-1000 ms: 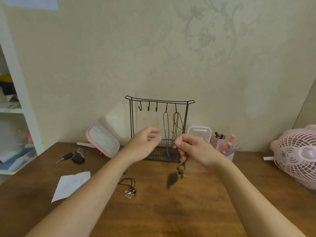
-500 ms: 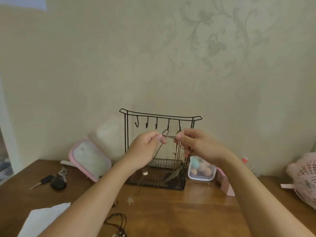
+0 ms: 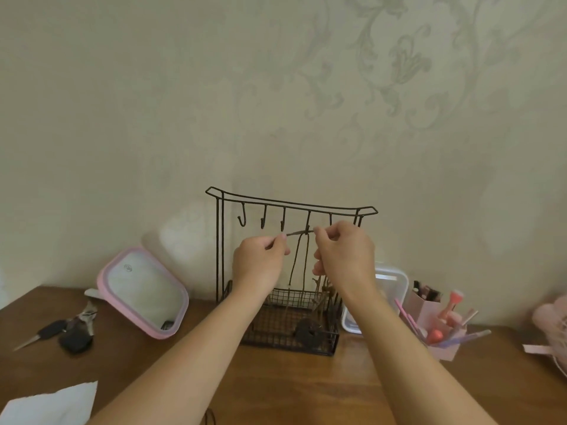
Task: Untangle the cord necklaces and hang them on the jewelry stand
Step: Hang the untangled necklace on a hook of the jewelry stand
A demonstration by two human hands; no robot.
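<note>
Brown cord necklace [image 3: 295, 265] was stretched taut across the fourth hook of the jewelry stand [image 3: 219, 246], strands and pendant hanging into its wire basket. Left hand [image 3: 259, 265] and right hand [image 3: 343, 256] each had fingers pinched closed on the cord. Step: hooking it. Next, probably: seat the loop, then release. Mirror [image 3: 142, 291] leaned nearby on the surface [image 3: 291, 391].

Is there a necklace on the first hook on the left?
No, the leftmost hook of the stand is bare; both hands stretch a cord by the fourth hook.
</note>
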